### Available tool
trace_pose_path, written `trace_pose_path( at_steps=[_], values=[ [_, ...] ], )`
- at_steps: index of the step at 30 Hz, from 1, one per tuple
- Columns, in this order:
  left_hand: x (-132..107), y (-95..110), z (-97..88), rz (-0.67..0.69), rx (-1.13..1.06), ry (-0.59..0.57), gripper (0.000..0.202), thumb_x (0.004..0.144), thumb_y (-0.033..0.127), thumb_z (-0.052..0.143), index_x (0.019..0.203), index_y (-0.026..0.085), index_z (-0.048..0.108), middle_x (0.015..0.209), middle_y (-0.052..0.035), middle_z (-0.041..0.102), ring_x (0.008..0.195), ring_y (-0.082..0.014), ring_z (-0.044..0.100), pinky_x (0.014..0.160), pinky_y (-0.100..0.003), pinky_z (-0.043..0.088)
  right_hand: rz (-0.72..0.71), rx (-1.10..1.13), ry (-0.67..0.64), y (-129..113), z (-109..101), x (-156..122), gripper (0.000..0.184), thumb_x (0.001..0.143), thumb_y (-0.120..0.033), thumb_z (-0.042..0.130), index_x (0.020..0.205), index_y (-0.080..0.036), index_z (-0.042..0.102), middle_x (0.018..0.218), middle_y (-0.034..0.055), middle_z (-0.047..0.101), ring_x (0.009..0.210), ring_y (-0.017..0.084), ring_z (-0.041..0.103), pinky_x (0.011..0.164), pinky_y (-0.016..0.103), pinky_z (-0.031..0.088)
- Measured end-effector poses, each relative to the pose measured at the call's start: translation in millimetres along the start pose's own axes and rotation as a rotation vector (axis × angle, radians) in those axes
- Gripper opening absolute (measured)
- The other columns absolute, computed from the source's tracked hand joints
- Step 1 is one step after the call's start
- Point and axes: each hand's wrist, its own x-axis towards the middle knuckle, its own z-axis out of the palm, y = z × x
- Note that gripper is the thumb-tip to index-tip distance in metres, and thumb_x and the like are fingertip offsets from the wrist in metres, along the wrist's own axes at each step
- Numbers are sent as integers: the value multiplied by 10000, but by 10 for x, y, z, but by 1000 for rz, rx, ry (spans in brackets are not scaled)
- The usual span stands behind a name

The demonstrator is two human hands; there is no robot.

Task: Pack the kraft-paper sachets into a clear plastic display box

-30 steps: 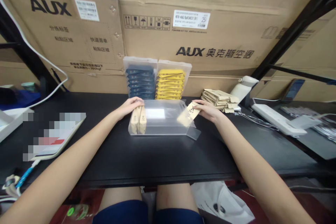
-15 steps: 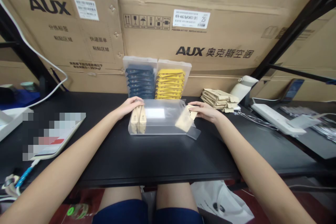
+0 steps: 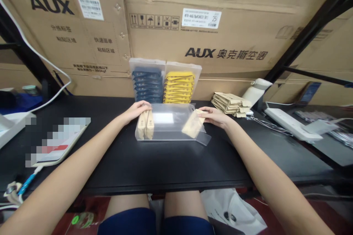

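Note:
A clear plastic box [image 3: 168,132] lies on its side on the black table [image 3: 154,165], its open flap to the right. Two beige packets [image 3: 146,125] stand inside at its left end. My left hand [image 3: 136,111] rests on the box's far left corner, fingers curled over the edge. My right hand [image 3: 215,115] pinches another beige packet [image 3: 193,125], which sits slanted and mostly inside the box's right opening.
Two clear boxes stand against the cardboard cartons behind, one with blue packets [image 3: 147,84], one with yellow packets [image 3: 179,86]. A stack of beige packets [image 3: 230,103] lies to the right, beside a white bottle [image 3: 255,90] and a white power strip [image 3: 292,124]. A tablet [image 3: 55,141] lies at the left.
My right hand has pushed the beige packet leftward through the box's right opening, from outside to mostly inside. My left hand has stayed on the box.

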Motion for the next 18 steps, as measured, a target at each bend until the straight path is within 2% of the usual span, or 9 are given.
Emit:
trace_pose_path(
  at_steps=[9, 18],
  values=[
    [12, -18, -5, 17, 3, -5, 348, 652, 449, 669, 889, 194, 675, 964, -33, 685, 1005, -249, 598, 896, -336, 439, -6, -2, -26, 4, -17, 2, 319, 590, -138, 835, 879, -186, 708, 834, 38, 727, 707, 137, 683, 562, 182, 558],
    [15, -29, -11, 14, -10, -3, 331, 660, 438, 672, 887, 198, 677, 965, -37, 685, 1003, -252, 597, 907, -353, 434, -4, -5, -61, -12, -29, -14, 319, 641, -221, 814, 940, -201, 706, 894, 30, 720, 758, 131, 673, 609, 187, 547]
  ],
)
